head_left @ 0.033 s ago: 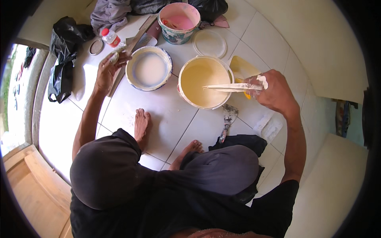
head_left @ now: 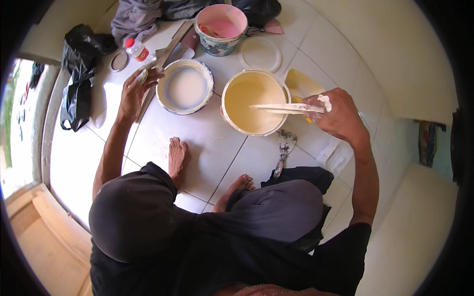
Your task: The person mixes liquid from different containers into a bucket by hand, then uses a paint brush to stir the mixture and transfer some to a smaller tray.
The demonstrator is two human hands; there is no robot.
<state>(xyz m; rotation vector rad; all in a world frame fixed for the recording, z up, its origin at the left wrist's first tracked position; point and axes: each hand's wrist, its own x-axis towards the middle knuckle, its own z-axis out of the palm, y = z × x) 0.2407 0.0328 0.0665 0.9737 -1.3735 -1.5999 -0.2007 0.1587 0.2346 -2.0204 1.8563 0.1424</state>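
My right hand (head_left: 335, 116), smeared with white, grips a long white-coated stick (head_left: 269, 107) lying level across the yellowish bucket (head_left: 247, 126) of pale cream mixture. My left hand (head_left: 136, 93) is closed around a small pale, crumpled-looking object (head_left: 142, 76), just left of the enamel-look bowl (head_left: 207, 84) holding milky liquid. A paint-caked scraper (head_left: 285, 145) lies on the tiles below the bucket, and a yellow plastic piece (head_left: 298, 81) sits behind it, partly hidden by my right hand.
A pink-lined pail (head_left: 219, 44), lid (head_left: 259, 52), bottle (head_left: 138, 52), small disc (head_left: 118, 61), long board (head_left: 173, 39) and black bags (head_left: 76, 101) surround me on the tiled floor (head_left: 222, 153). A wall (head_left: 410, 74) curves along the right; a bright doorway (head_left: 19, 123) is left.
The view has shifted very slightly, and my left hand sits a touch lower. Both hands keep their hold.
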